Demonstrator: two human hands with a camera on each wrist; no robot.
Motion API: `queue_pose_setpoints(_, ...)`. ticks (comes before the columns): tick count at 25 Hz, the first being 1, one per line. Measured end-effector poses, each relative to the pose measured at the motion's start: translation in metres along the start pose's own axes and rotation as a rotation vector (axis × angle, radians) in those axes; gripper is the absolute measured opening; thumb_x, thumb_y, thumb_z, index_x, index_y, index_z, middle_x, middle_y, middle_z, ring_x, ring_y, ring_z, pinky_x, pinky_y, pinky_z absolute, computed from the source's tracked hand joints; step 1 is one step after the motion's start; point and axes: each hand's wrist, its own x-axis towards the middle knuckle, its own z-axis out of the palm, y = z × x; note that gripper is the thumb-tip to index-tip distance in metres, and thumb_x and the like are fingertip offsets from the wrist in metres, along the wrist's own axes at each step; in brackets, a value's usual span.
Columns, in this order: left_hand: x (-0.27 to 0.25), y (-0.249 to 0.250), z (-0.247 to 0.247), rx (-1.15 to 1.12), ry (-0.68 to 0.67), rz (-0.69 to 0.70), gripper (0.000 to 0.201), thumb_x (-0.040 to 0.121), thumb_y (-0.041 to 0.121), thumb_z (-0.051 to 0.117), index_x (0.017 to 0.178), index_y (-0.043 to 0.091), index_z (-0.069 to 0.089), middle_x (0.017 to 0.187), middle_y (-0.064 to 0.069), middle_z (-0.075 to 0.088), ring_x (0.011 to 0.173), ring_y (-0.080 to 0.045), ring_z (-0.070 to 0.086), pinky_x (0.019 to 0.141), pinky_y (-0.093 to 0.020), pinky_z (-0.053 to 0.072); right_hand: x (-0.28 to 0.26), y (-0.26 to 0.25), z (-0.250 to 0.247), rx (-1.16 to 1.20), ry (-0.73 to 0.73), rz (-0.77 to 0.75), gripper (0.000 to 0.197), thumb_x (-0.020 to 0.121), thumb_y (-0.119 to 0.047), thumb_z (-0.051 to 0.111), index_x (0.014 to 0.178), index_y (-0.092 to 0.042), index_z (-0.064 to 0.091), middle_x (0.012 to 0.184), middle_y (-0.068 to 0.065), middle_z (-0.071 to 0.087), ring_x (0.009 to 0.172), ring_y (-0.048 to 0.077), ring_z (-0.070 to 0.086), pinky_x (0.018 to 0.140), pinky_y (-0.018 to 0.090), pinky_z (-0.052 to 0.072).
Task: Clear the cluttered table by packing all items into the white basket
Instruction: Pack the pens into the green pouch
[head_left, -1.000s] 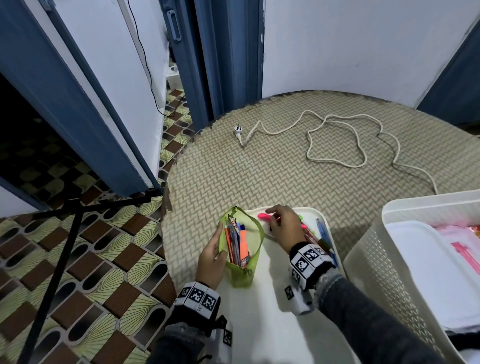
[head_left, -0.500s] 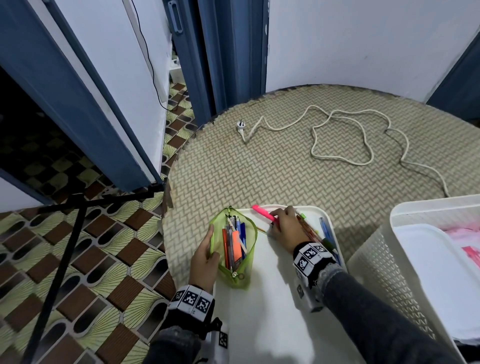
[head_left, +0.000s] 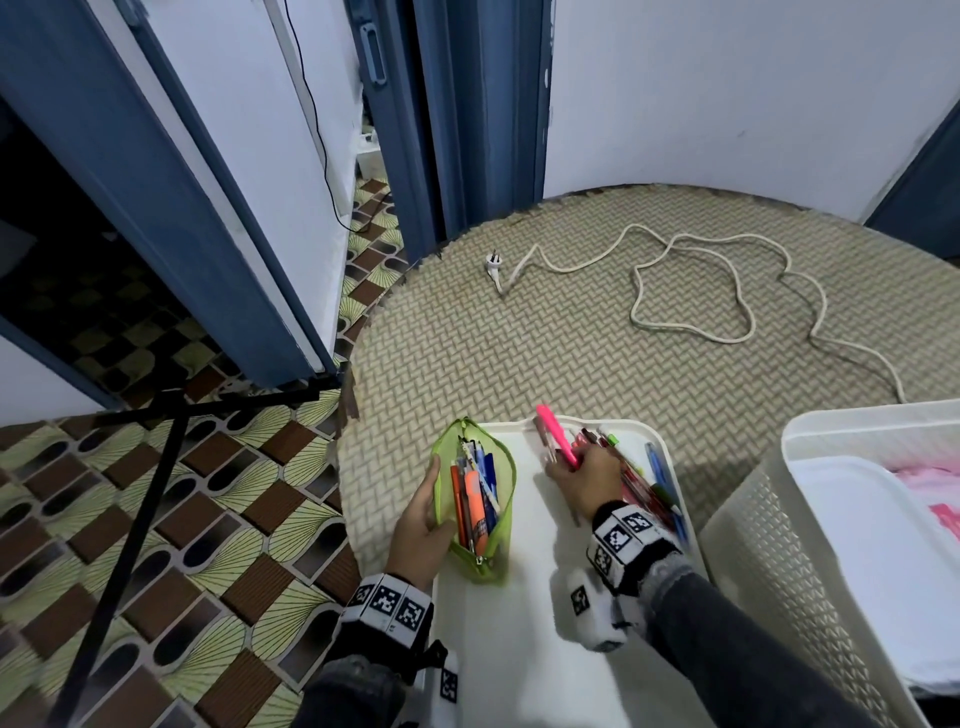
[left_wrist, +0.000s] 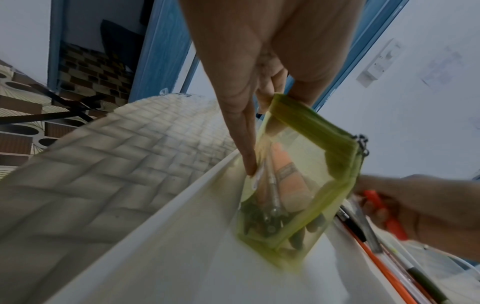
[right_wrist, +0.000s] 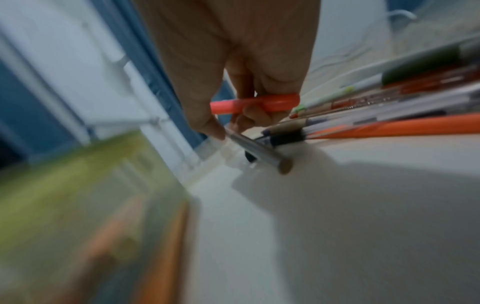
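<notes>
On the white tray (head_left: 524, 675), your left hand (head_left: 415, 530) gripped the half-filled green pouch (head_left: 475, 499) while your right hand (head_left: 584, 480) pinched a pink highlighter (head_left: 557, 435). Loose pens (head_left: 649, 483) remained, and the white basket (head_left: 753, 561) awaited them.

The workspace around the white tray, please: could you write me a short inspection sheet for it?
Surface: white tray lying on a woven round table.
Job's things: green pencil case open, upright, pens inside; white basket at the right, white and pink items in it.
Clutter: loose pens along the tray's right side.
Grippers: left hand holds the case; right hand grips a pink highlighter.
Cables: white power cord with plug, loose across the table; black wire down the wall.
Surroundings: blue door frames, patterned floor tiles, black tripod legs.
</notes>
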Motion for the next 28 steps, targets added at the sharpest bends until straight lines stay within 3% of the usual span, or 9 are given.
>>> queue_pose_setpoints(4, -0.007, 0.008, 0.009, -0.035, -0.026, 0.040, 0.081, 0.084, -0.020, 0.044, 0.147, 0.025, 0.025, 0.133, 0.002, 0.054, 0.114, -0.006, 0.058, 0.099, -0.036, 0.048, -0.020, -0.048, -0.026, 0.505, 0.111, -0.081, 0.005, 0.083, -0.011, 0.068, 0.082, -0.013, 0.064, 0.062, -0.001, 0.054, 0.055, 0.012, 0.051, 0.056, 0.022, 0.044)
queue_pose_setpoints(7, -0.016, 0.015, 0.018, -0.062, -0.062, 0.074, 0.078, 0.083, -0.020, 0.042, 0.140, 0.030, 0.024, 0.130, 0.003, 0.053, 0.108, 0.000, 0.059, 0.085, -0.019, 0.051, -0.031, -0.066, -0.018, 0.471, 0.000, -0.158, 0.008, 0.085, -0.009, 0.067, 0.092, -0.009, 0.062, 0.062, -0.006, 0.052, 0.048, -0.001, 0.048, 0.050, 0.011, 0.040)
queue_pose_setpoints(11, -0.018, 0.013, 0.023, -0.029, -0.032, 0.068, 0.075, 0.087, -0.021, 0.039, 0.142, 0.028, 0.027, 0.137, -0.005, 0.050, 0.121, -0.020, 0.054, 0.104, -0.041, 0.044, -0.051, -0.043, 0.017, 0.193, -0.254, -0.113, 0.007, 0.087, -0.013, 0.064, 0.093, -0.010, 0.062, 0.074, 0.005, 0.064, 0.061, 0.014, 0.057, 0.058, 0.024, 0.050)
queue_pose_setpoints(15, -0.022, 0.017, 0.027, -0.007, -0.047, 0.080, 0.074, 0.089, -0.015, 0.046, 0.139, 0.035, 0.021, 0.122, 0.021, 0.052, 0.105, 0.006, 0.058, 0.101, -0.033, 0.045, -0.055, -0.041, 0.014, 0.386, -0.172, -0.029, 0.012, 0.094, -0.011, 0.052, 0.089, -0.007, 0.062, 0.071, 0.006, 0.059, 0.063, 0.017, 0.052, 0.068, 0.035, 0.044)
queue_pose_setpoints(17, -0.025, 0.018, 0.027, -0.010, -0.061, 0.088, 0.076, 0.089, -0.015, 0.046, 0.140, 0.035, 0.019, 0.121, 0.024, 0.050, 0.102, 0.013, 0.057, 0.098, -0.028, 0.045, -0.053, -0.050, 0.003, 0.519, -0.117, -0.098, 0.011, 0.093, -0.008, 0.055, 0.094, -0.008, 0.066, 0.064, -0.003, 0.057, 0.062, 0.015, 0.052, 0.067, 0.031, 0.046)
queue_pose_setpoints(19, -0.026, 0.016, 0.027, -0.033, -0.068, 0.074, 0.077, 0.087, -0.019, 0.043, 0.136, 0.041, 0.030, 0.133, 0.011, 0.052, 0.117, -0.004, 0.056, 0.104, -0.039, 0.043, -0.050, -0.059, -0.002, 0.516, -0.047, -0.204, 0.012, 0.090, -0.010, 0.062, 0.100, -0.011, 0.067, 0.064, -0.006, 0.064, 0.068, 0.015, 0.061, 0.070, 0.021, 0.048)
queue_pose_setpoints(22, -0.027, 0.013, 0.027, -0.038, -0.090, 0.067, 0.082, 0.085, -0.021, 0.042, 0.128, 0.049, 0.036, 0.140, 0.000, 0.049, 0.123, -0.025, 0.053, 0.104, -0.053, 0.040, -0.054, -0.060, 0.005, 0.392, -0.065, -0.141, 0.024, 0.085, -0.009, 0.069, 0.107, -0.004, 0.064, 0.078, 0.011, 0.068, 0.068, 0.020, 0.064, 0.070, 0.026, 0.053)
queue_pose_setpoints(25, -0.027, 0.014, 0.028, -0.051, -0.105, 0.089, 0.080, 0.086, -0.019, 0.044, 0.130, 0.047, 0.034, 0.145, 0.000, 0.043, 0.128, -0.025, 0.049, 0.105, -0.053, 0.039, -0.068, -0.046, 0.014, -0.083, -0.271, -0.176, 0.021, 0.082, -0.011, 0.069, 0.103, -0.005, 0.068, 0.084, 0.013, 0.070, 0.072, 0.020, 0.064, 0.069, 0.027, 0.050)
queue_pose_setpoints(28, -0.021, 0.014, 0.030, -0.054, -0.110, 0.085, 0.077, 0.088, -0.018, 0.045, 0.135, 0.040, 0.030, 0.143, -0.002, 0.046, 0.128, -0.021, 0.049, 0.106, -0.051, 0.040, -0.067, -0.037, 0.009, -0.061, -0.104, -0.228, 0.017, 0.085, -0.004, 0.058, 0.098, -0.004, 0.070, 0.091, 0.013, 0.071, 0.074, 0.018, 0.061, 0.067, 0.020, 0.042)
